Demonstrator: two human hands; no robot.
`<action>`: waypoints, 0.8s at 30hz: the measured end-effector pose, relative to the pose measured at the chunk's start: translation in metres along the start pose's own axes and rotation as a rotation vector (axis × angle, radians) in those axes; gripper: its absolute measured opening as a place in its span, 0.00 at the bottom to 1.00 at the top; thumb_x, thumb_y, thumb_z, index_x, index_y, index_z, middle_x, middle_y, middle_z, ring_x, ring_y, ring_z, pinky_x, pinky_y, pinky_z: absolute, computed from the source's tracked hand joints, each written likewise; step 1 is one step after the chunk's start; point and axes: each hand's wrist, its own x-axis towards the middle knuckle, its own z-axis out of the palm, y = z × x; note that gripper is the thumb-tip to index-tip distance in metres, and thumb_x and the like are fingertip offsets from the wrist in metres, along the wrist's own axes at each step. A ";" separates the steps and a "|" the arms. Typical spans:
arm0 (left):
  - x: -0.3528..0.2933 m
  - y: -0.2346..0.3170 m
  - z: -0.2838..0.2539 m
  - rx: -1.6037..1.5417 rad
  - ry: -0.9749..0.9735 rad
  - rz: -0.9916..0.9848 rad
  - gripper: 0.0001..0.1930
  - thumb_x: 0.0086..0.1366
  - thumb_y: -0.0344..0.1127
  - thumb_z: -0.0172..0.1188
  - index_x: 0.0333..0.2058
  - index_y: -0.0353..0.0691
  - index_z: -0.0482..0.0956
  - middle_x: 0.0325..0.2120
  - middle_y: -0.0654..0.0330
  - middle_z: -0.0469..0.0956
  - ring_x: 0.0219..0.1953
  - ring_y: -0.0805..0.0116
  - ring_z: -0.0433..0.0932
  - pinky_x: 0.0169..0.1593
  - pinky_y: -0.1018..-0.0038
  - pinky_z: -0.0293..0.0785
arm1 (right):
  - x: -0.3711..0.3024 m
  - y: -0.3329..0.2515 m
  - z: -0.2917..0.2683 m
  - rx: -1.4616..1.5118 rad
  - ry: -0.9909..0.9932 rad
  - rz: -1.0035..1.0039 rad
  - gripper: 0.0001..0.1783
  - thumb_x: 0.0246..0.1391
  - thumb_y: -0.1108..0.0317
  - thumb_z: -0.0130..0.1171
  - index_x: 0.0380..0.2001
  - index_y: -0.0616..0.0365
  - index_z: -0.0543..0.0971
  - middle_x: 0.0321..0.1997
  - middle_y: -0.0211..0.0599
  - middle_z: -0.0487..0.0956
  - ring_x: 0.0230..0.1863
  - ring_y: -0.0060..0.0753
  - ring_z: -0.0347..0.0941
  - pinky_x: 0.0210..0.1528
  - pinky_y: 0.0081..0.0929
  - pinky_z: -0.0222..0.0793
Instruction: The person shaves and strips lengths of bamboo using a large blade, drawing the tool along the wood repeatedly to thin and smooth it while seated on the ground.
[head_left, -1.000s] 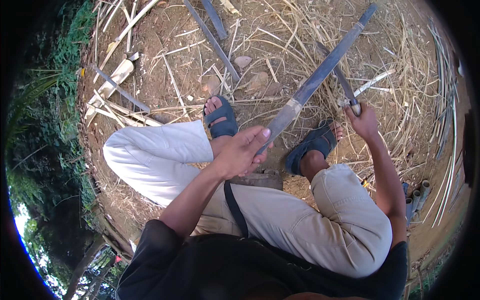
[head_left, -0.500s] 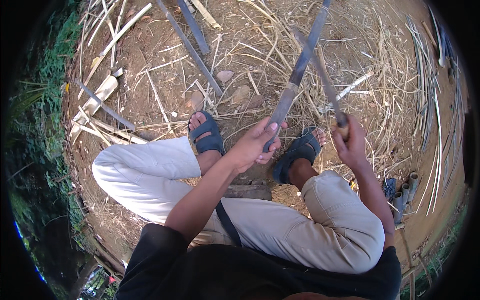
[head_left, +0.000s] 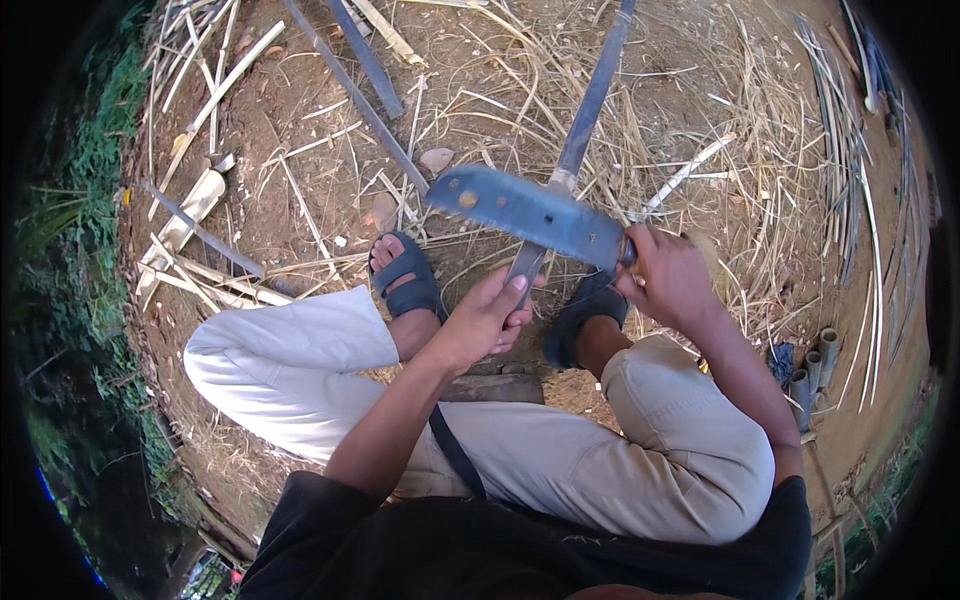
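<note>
My left hand (head_left: 480,322) is closed around the lower end of a long dark bamboo strip (head_left: 596,100), its thumb along the top. The strip slants up and away to the right, with a paler node band partway along it. My right hand (head_left: 668,272) grips the handle of a machete (head_left: 520,208), a broad blade with several holes through it. The blade lies crosswise over the strip, just beyond my left hand, its flat side showing and slightly blurred. From this view I cannot tell whether the edge touches the strip. Most of the handle is hidden by my fingers.
My sandalled feet, the left sandal (head_left: 412,280) nearest, flank the work. Thin shavings (head_left: 745,190) litter the ground. Other dark strips (head_left: 370,60) and split bamboo (head_left: 205,195) lie ahead and left. A strip bundle (head_left: 845,150) and short bamboo tubes (head_left: 826,350) sit on the right.
The machete has swung from pointing away to lying across the strip, its broad side now showing. My right hand has turned and moved slightly left; my left hand keeps its hold.
</note>
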 end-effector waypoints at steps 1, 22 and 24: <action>0.001 -0.003 -0.001 0.031 -0.012 0.006 0.20 0.76 0.51 0.43 0.52 0.39 0.65 0.23 0.67 0.62 0.16 0.81 0.58 0.19 0.83 0.57 | 0.006 0.004 -0.003 -0.005 -0.034 0.075 0.22 0.53 0.54 0.60 0.41 0.59 0.70 0.33 0.49 0.80 0.32 0.54 0.79 0.35 0.44 0.75; 0.003 -0.004 0.009 0.114 0.086 0.130 0.20 0.76 0.52 0.41 0.39 0.40 0.70 0.18 0.70 0.62 0.18 0.83 0.57 0.21 0.82 0.55 | 0.025 0.022 -0.015 0.032 0.022 0.096 0.15 0.47 0.60 0.66 0.33 0.54 0.73 0.23 0.44 0.80 0.27 0.50 0.80 0.31 0.44 0.75; 0.002 -0.001 0.012 0.132 0.099 0.140 0.19 0.76 0.51 0.41 0.39 0.40 0.70 0.18 0.70 0.62 0.18 0.83 0.57 0.21 0.82 0.56 | 0.022 0.019 -0.019 -0.038 0.052 -0.028 0.16 0.47 0.60 0.66 0.33 0.55 0.73 0.23 0.45 0.80 0.26 0.51 0.79 0.32 0.45 0.75</action>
